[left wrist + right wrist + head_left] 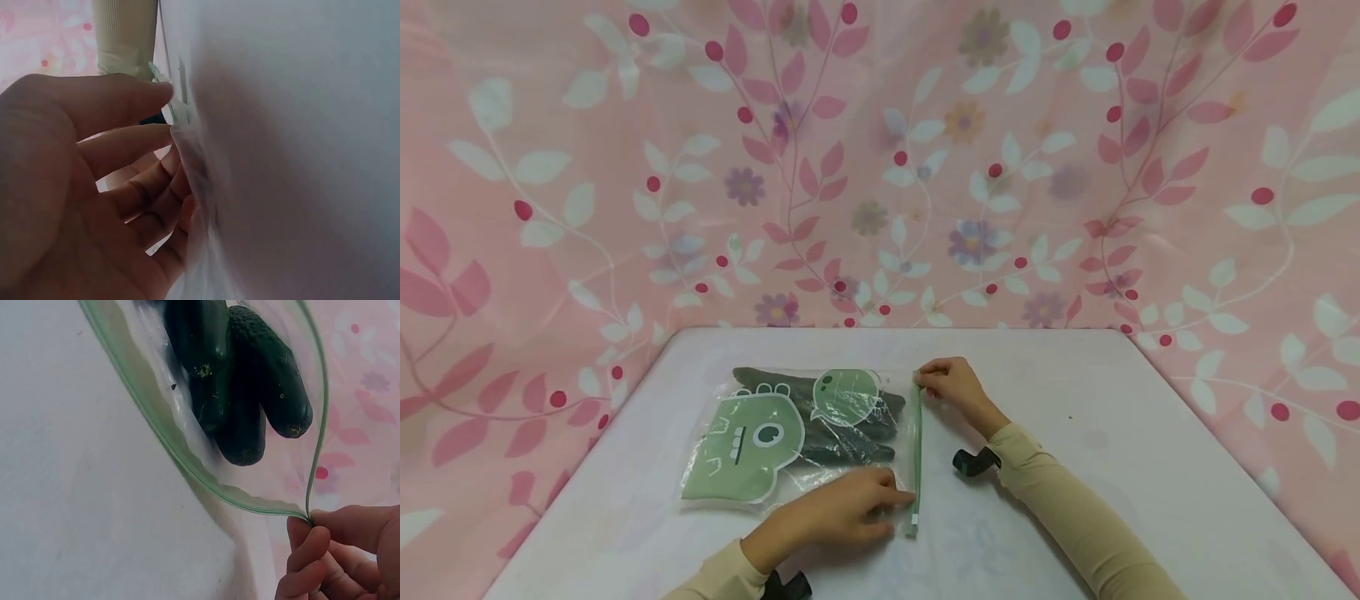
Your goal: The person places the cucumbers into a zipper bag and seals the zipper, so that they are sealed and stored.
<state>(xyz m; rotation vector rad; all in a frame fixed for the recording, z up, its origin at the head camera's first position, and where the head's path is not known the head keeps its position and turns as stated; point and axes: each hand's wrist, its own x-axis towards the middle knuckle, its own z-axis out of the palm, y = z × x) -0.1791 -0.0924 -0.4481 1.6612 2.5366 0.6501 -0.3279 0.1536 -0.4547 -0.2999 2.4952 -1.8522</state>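
A clear zip bag [730, 471] with green cartoon prints lies on the white table, several dark green cucumbers [247, 434] inside it. Its green zip strip [917, 442] runs along the right side, with a small white slider [914, 520] near the close end. My right hand [953, 387] pinches the far corner of the bag at the strip's end. In the right wrist view the bag's mouth gapes beyond those fingers. My left hand [850, 508] lies at the bag's near edge, index finger reaching to the strip just above the slider; its thumb and index stand apart [125, 134].
Black wrist mounts [976, 462] sit at both wrists, below beige sleeves [1067, 508]. The white table [1075, 375] extends to the right of the bag. Behind its far edge hangs a pink floral cloth [880, 208].
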